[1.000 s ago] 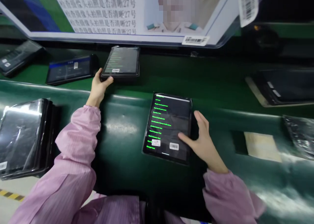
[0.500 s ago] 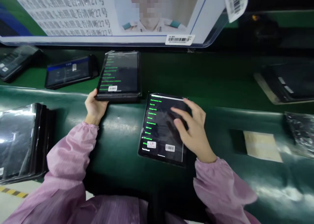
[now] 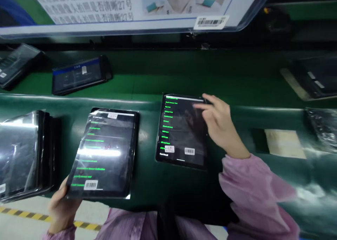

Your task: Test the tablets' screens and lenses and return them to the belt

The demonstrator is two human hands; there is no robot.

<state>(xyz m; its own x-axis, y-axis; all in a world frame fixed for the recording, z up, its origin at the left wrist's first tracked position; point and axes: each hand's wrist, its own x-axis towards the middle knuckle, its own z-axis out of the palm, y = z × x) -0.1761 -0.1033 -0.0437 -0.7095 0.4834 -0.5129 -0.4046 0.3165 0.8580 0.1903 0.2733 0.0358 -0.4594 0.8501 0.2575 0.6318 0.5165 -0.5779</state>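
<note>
Nearest, the left hand point(image 3: 61, 206) is gripping the lower left corner of a film-wrapped tablet point(image 3: 105, 152), fingers clenched under its edge, while the tablet's far end is resting on the green padded ledge point(image 3: 147, 184). It is showing green text and a barcode sticker through glare. To handle this well, the grip should be taking more of the frame than one corner, since the loose film looks slippery and the near end is hanging out past the ledge.

Just right of it, a second tablet point(image 3: 181, 131) is lying flat on the ledge with a green menu lit. The right hand point(image 3: 219, 124) is hovering over its upper right part, fingers loosely spread, the forefinger reaching to the screen; whether it is touching, I cannot tell. A light, single-fingertip press would be suiting such closely spaced lines.

At far left, a stack of wrapped tablets point(image 3: 23, 150) is sitting on the ledge. Beyond, another tablet point(image 3: 79, 75) is lying on the green belt point(image 3: 184, 78). No bins or boxes are showing; the plastic wraps are the only containers, each holding one tablet.
</note>
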